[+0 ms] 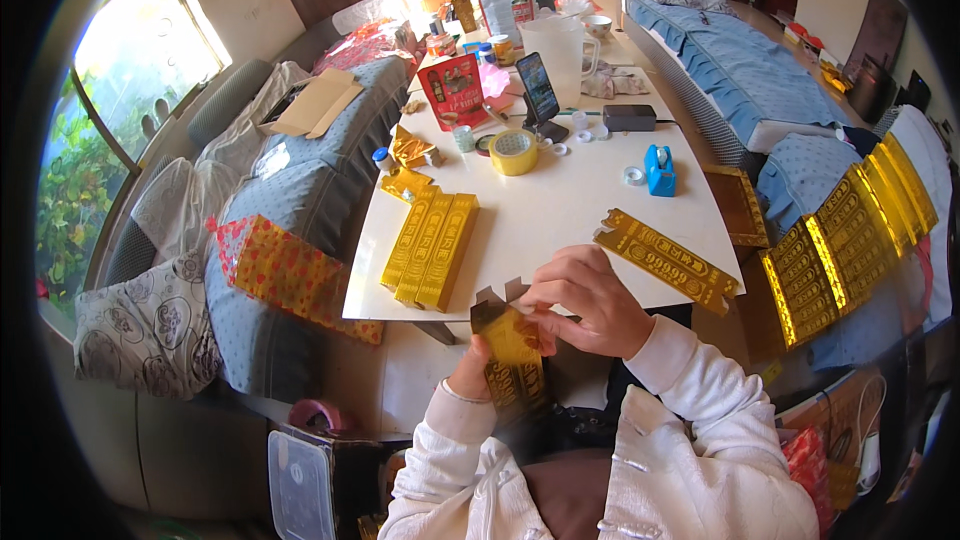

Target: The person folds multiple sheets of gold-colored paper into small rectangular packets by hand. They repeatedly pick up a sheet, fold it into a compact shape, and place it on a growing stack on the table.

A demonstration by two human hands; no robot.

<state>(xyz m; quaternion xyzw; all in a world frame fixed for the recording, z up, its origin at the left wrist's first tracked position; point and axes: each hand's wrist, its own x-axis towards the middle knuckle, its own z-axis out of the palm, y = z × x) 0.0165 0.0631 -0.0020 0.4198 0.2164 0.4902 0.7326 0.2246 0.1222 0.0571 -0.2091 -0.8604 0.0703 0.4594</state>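
My left hand (474, 367) grips a long gold cardboard box (513, 360) upright in front of me, past the table's near edge. Its top end stands open with the flaps up. My right hand (589, 304) is at that top end, thumb and fingertips close together by a flap; whether they pinch it is not plain. Several closed gold boxes (431, 249) lie side by side on the white table (577, 202), left of my hands. A flat, unfolded gold carton (667, 259) lies at the table's right edge.
Tape rolls (514, 151), a blue tape dispenser (660, 171), a phone on a stand (538, 90) and a plastic jug (555, 56) are on the table. Stacked gold cartons (847, 240) lie at the right. A patterned bag (292, 270) rests on the left sofa (262, 202).
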